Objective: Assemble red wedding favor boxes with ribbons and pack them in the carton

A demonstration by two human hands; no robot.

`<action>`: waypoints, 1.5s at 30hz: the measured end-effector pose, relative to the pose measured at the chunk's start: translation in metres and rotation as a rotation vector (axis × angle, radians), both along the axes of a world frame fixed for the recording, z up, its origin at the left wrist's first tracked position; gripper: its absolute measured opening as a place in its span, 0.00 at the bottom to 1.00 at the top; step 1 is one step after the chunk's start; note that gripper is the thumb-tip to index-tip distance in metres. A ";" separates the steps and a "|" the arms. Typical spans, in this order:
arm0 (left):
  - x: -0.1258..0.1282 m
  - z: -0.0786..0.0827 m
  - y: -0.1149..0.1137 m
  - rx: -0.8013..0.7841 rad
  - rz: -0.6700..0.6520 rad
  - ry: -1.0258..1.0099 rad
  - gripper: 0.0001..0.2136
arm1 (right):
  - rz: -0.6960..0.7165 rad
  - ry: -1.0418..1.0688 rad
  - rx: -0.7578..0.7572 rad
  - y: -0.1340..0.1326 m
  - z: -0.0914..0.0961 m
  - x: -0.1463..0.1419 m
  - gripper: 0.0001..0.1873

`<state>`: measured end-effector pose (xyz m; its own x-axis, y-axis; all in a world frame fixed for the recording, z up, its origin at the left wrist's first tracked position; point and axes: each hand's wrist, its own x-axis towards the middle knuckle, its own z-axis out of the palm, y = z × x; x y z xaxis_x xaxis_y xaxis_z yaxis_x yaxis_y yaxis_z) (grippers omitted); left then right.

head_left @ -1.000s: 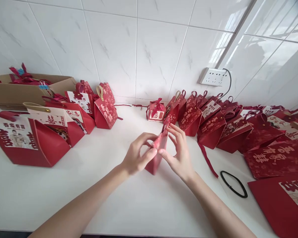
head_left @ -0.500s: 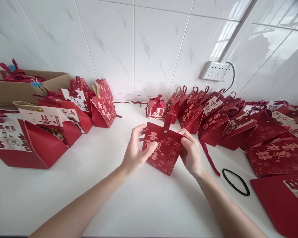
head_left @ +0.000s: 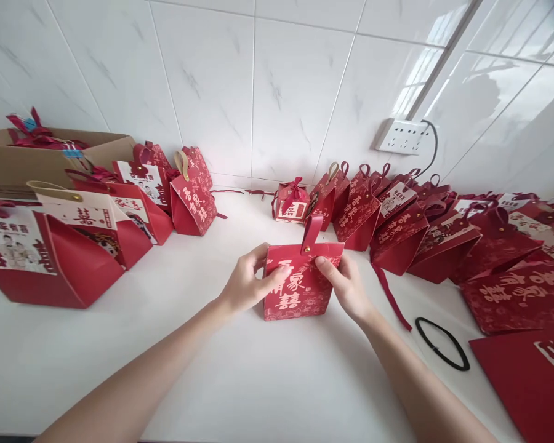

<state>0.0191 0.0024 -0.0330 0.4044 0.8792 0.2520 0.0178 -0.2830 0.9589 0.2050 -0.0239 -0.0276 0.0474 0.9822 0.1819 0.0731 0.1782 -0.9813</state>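
Note:
Between my two hands is a red gift box point(head_left: 300, 286) with pale gold characters and a flower pattern; its strap handle, fixed by a brass stud, points up. My left hand point(head_left: 253, 280) grips the left side, thumb across the printed front and fingers behind. On the right side, my right hand point(head_left: 346, 280) holds near the upper edge, thumb on the front, other fingers mostly hidden behind. The box is upright and faces me. Just behind it stands a small red box with a ribbon bow point(head_left: 292, 202).
Several red gift boxes point(head_left: 399, 237) line the right side, more point(head_left: 191, 200) the left. A cardboard carton point(head_left: 96, 151) with ribbons stands back left. A black elastic loop point(head_left: 443, 344) and a dark red ribbon point(head_left: 392, 298) lie right. A power strip point(head_left: 401, 136) is on the tiled wall.
The gift box has turned from a tilt to nearly square and sits slightly lower. My right thumb has shifted left from its corner onto the front face.

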 end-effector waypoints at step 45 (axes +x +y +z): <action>0.006 0.008 0.006 -0.766 -0.134 -0.358 0.27 | 0.225 0.484 -0.475 0.002 0.014 0.002 0.15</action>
